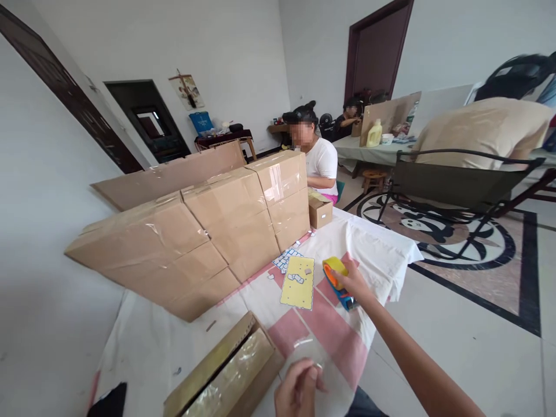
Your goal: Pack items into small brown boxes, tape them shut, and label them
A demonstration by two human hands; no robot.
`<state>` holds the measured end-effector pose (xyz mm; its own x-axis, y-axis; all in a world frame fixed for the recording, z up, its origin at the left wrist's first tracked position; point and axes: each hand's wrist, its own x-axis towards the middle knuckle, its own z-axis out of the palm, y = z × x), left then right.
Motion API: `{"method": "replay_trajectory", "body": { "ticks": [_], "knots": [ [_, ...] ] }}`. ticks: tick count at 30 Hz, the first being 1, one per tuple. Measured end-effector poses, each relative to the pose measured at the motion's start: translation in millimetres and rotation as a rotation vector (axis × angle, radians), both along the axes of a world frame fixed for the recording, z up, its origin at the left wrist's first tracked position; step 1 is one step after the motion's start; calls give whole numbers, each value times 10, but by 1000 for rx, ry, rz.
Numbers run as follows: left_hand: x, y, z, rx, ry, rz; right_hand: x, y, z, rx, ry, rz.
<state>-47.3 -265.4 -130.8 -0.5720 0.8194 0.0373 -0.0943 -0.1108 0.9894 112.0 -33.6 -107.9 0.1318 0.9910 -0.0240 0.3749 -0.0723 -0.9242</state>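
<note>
My right hand (353, 280) is closed around a tape dispenser (343, 295), a blue one with a roll of yellow tape (333, 266) on an orange core. It rests on or just above the tablecloth; I cannot tell which. Near the bottom edge, my left hand (299, 387) is pinched on what looks like a strip of clear tape (303, 341). Left of that hand lies a long cardboard box (234, 376), with shiny tape on it and a dark gap along its top. A yellow patterned card (297, 284) with small white scraps on it lies between the box and the dispenser.
Stacked cardboard boxes (230, 217) form a wall along the table's far left side. A small box (320, 211) stands at their right end. Beyond sits a person in a white shirt (322, 162). A folding chair (452, 185) stands right, before another table with people.
</note>
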Motion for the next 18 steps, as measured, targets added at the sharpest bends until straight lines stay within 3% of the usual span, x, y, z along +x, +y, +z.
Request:
{"method": "replay_trajectory", "body": {
  "ticks": [3, 5, 9, 11, 13, 16, 18],
  "knots": [
    [-239, -103, 289, -83, -53, 3, -85, -291, 141, 255, -81, -99],
    [-409, -171, 447, -89, -28, -28, -188, -595, 283, 305, -6, 50],
    [-633, -284, 586, -88, -24, -33, -543, -1175, 540, 186, 258, 641],
    [-677, -334, 599, -90, -50, -59, -756, -1368, 605, 165, 322, 829],
    [-698, -381, 597, -76, -57, -74, -964, -1477, 626, 96, 406, 908],
    [-730, -454, 579, -29, -38, -31, -1226, -1520, 624, -82, 592, 912],
    [-757, -503, 569, -17, -39, 35, -1348, -1525, 638, -97, 653, 909]
  ]
}}
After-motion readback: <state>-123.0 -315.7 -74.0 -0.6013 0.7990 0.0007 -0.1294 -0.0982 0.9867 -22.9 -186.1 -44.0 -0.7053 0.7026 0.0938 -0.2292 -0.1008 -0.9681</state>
